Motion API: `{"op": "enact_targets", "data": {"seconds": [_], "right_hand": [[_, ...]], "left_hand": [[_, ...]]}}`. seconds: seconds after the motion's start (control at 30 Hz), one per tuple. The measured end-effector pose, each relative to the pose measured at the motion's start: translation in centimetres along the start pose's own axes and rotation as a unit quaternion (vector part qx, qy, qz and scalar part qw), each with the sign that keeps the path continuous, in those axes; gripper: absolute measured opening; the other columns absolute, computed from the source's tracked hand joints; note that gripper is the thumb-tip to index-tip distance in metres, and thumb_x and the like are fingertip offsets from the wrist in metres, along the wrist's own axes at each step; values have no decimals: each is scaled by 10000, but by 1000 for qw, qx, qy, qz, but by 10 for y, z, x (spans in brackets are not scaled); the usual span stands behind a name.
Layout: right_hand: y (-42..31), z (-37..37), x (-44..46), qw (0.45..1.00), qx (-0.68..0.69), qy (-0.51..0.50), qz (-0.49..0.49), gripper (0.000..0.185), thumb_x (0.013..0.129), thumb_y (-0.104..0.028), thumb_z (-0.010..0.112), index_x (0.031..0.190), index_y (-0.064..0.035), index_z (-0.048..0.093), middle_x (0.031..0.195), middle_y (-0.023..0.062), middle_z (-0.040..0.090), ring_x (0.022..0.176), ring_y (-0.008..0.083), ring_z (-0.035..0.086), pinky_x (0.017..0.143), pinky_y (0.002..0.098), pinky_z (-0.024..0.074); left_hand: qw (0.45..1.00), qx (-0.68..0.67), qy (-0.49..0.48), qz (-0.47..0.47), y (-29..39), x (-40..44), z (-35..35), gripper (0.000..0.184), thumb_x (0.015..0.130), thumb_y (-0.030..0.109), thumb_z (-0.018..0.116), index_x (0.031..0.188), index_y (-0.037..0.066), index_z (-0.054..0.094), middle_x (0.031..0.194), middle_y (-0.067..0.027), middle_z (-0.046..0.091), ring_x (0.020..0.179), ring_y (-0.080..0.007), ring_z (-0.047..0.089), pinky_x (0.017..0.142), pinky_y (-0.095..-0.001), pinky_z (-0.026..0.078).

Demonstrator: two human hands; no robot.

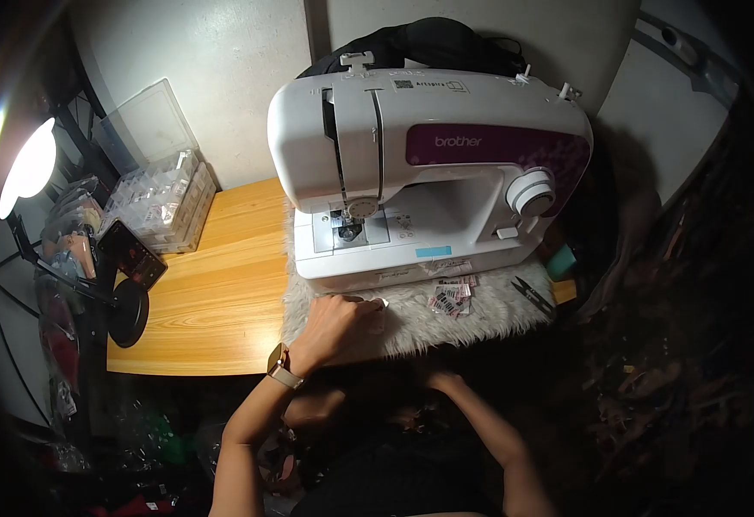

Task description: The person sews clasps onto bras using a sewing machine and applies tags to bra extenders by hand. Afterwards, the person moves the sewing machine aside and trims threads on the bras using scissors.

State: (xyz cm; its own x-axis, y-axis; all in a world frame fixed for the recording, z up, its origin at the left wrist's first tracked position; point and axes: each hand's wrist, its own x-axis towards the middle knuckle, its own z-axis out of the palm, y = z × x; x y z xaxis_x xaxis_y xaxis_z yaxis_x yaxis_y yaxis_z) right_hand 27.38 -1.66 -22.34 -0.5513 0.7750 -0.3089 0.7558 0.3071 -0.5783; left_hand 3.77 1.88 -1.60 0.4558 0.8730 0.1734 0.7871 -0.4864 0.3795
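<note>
My left hand (335, 324), with a watch (283, 365) on its wrist, is over the front of the fluffy white mat (420, 323). Its fingers are closed, and a small white bit (384, 304) shows at their tips. What they grip cannot be made out. Below the table's front edge is my right hand (439, 379), in shadow with its fingers hidden. Just beyond my left hand stands a white sewing machine (334, 276) with a purple panel. Several small printed labels (451, 298) lie on the mat to the right, and black thread snips (533, 296) rest farther right.
On the left of the wooden table (213, 302) are a lit lamp (31, 168) on a round base, a phone (133, 255) leaning upright, and a clear divided box (166, 202) with its lid raised. Bagged items hang at far left. A black bag (433, 41) is behind the machine.
</note>
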Motion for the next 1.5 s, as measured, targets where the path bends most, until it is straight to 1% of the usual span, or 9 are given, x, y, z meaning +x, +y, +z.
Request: {"op": "enact_targets", "data": {"seconds": [0.4, 0.57, 0.67, 0.8, 0.9, 1.07, 1.17, 1.23, 1.5], "right_hand": [[44, -33, -42, 993, 14, -38, 114, 677, 792, -470, 590, 1315, -64, 447, 1370, 216, 391, 1296, 342, 340, 1070, 423, 282], [170, -6, -72, 963, -87, 7, 255, 554, 779, -294, 659, 1231, -6, 518, 1377, 206, 397, 1292, 354, 347, 1073, 440, 284], [116, -57, -103, 936, -194, 80, 282, 399, 660, -159, 714, 1013, 7, 630, 1119, 226, 579, 1120, 341, 512, 985, 454, 378], [41, -100, -125, 921, -232, 99, 296, 428, 682, -112, 722, 1074, 12, 608, 1293, 243, 443, 1244, 391, 375, 1069, 477, 275], [-26, -132, -136, 881, -298, 258, 261, 312, 733, -104, 711, 1004, 24, 625, 1116, 211, 565, 1059, 322, 546, 959, 418, 415], [-94, -175, -134, 889, 385, 249, 8, 255, 842, -181, 679, 959, 36, 613, 717, 21, 616, 606, 76, 560, 572, 207, 462], [-125, -194, -122, 883, 439, 165, -8, 234, 864, -179, 655, 963, 28, 612, 749, 14, 614, 635, 48, 550, 579, 192, 453], [-133, -197, -109, 873, 463, 153, -27, 231, 864, -176, 653, 967, 27, 610, 745, 16, 611, 630, 49, 549, 582, 192, 454], [-153, -196, -88, 904, 322, 257, -114, 282, 799, -138, 708, 1038, -14, 623, 903, 56, 574, 799, 114, 552, 686, 253, 463]], "left_hand": [[978, 7, 204, 51, 11, -11, -11, 132, 782, 172, 671, 895, 114, 709, 768, -59, 671, 572, -236, 624, 495, -333, 468], [958, -172, 228, 13, 22, -27, -15, 160, 750, 12, 689, 898, 70, 703, 803, -84, 690, 674, -207, 671, 626, -278, 524], [910, -361, 184, -92, 44, -33, -17, 185, 765, -42, 656, 929, 30, 703, 838, -98, 700, 742, -146, 680, 693, -254, 531], [905, -406, 123, -36, 57, -40, 4, 144, 784, -22, 661, 922, 0, 695, 858, -113, 691, 789, -169, 669, 705, -258, 520], [895, -433, 112, -8, 71, -42, 20, 93, 785, 0, 680, 876, -5, 692, 808, -100, 675, 757, -143, 650, 678, -253, 515], [845, -528, 33, -81, 94, -41, 39, 63, 779, 30, 699, 832, -1, 681, 842, -91, 657, 775, -132, 637, 682, -229, 497], [897, -411, 160, 34, 93, -33, 33, 65, 802, 36, 687, 841, -9, 663, 873, -68, 654, 825, -107, 616, 745, -225, 480], [760, -648, 26, -40, 89, -33, 27, 86, 829, 46, 671, 859, -24, 631, 901, -46, 643, 861, -91, 592, 797, -225, 460], [662, -742, 61, -86, 79, -36, 24, 211, 866, -47, 580, 1006, -7, 428, 896, -123, 654, 876, -135, 626, 766, -234, 510]]}}
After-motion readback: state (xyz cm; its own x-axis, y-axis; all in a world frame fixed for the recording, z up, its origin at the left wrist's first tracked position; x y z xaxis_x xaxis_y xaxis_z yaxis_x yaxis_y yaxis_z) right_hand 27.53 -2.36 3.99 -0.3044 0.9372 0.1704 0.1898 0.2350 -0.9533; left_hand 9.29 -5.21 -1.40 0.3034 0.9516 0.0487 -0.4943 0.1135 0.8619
